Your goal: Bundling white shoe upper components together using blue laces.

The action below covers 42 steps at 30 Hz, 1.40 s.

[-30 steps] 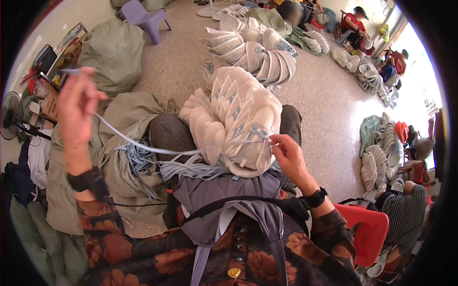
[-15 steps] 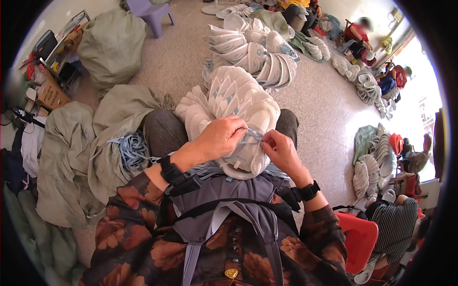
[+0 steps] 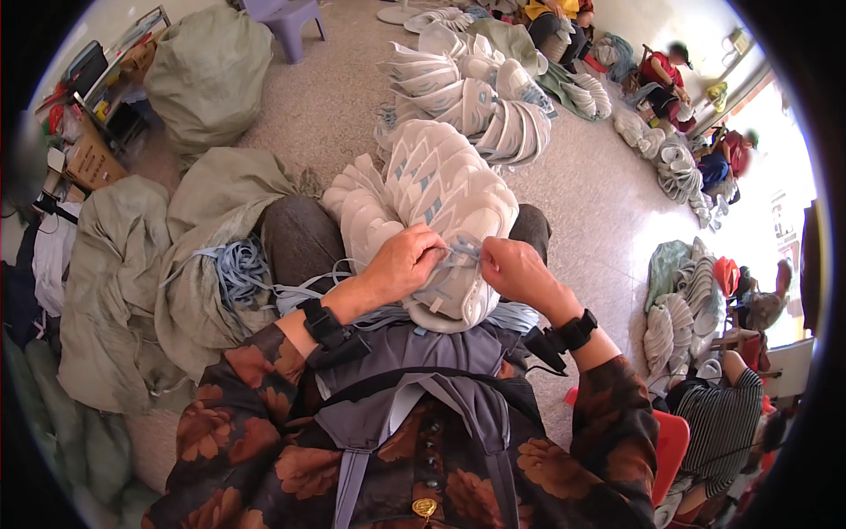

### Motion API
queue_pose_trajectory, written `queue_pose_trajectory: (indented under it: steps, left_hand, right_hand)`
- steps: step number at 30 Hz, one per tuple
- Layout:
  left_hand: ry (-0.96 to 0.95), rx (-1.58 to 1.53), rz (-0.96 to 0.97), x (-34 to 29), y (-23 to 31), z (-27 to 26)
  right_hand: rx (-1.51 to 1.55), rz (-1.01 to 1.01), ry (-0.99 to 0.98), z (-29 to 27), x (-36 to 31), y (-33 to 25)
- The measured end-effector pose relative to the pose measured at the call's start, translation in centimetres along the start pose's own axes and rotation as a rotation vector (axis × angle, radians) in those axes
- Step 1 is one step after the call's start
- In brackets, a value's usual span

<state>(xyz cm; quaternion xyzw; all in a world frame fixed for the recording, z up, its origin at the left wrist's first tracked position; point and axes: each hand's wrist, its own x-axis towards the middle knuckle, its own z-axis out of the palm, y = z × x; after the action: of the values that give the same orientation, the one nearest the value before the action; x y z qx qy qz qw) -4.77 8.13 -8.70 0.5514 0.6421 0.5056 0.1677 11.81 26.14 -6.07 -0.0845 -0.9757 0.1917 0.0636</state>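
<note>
A white shoe upper (image 3: 451, 298) lies across my lap, its toe end toward me, at the near end of a row of nested white shoe uppers (image 3: 432, 167). Pale blue shoelace (image 3: 463, 253) crosses its front opening. My left hand (image 3: 405, 261) is closed at the left side of the opening, its thumb and fingers pinching the lace. On the other side, my right hand (image 3: 522, 273) is closed with its fingertips on the lace too. The tips of the lace are hidden in my fingers. More loose pale blue laces (image 3: 236, 271) lie bundled by my left knee.
Grey-green cloth sacks (image 3: 115, 300) lie at my left, and a bulging sack (image 3: 207, 79) stands beyond them. Another pile of shoe uppers (image 3: 467, 101) is on the floor ahead. A purple chair (image 3: 291, 26) stands far off. Seated people (image 3: 661, 75) are at the right, near a red chair (image 3: 671, 445).
My right hand has turned over, its back now upward, and its forearm has swung a little outward. My left hand has shifted slightly left and down. The lace looks drawn between them.
</note>
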Motion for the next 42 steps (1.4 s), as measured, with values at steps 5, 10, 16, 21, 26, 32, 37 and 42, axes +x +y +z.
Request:
queue_pose_trajectory:
  steps: [5, 10, 16, 21, 26, 32, 37, 42]
  left_hand:
    - [-0.012, -0.033, -0.084, 0.0, -0.2, -0.1]
    - [-0.056, 0.006, -0.093, 0.4, 0.2, -0.2]
    - [-0.036, 0.015, -0.034, 1.1, 0.4, 0.3]
    - [0.01, 0.071, 0.029, 1.8, 0.0, 1.6]
    - [0.002, 0.094, 0.058, 2.4, -0.6, 1.8]
    - [-0.134, 0.2, 0.1, 4.2, -0.6, 1.1]
    - [-0.282, 0.59, 0.205, 5.2, 0.4, 2.0]
    - [-0.33, 0.667, 0.217, 5.4, 0.6, 1.9]
  right_hand:
    - [0.341, 0.122, -0.223, -1.9, 1.5, 1.0]
    - [0.712, 0.355, -0.494, -2.8, 2.4, 1.7]
    - [0.847, 0.391, -0.372, -1.6, 1.1, 1.7]
    - [0.842, 0.373, -0.158, 0.7, -1.4, 1.4]
    - [0.859, 0.336, 0.019, 1.1, -2.5, 0.2]
    - [0.929, 0.361, 0.101, 2.0, -2.9, -0.1]
    - [0.939, 0.38, 0.199, 3.4, -3.1, 0.1]
    - [0.58, 0.289, 0.392, 3.2, -2.2, -0.7]
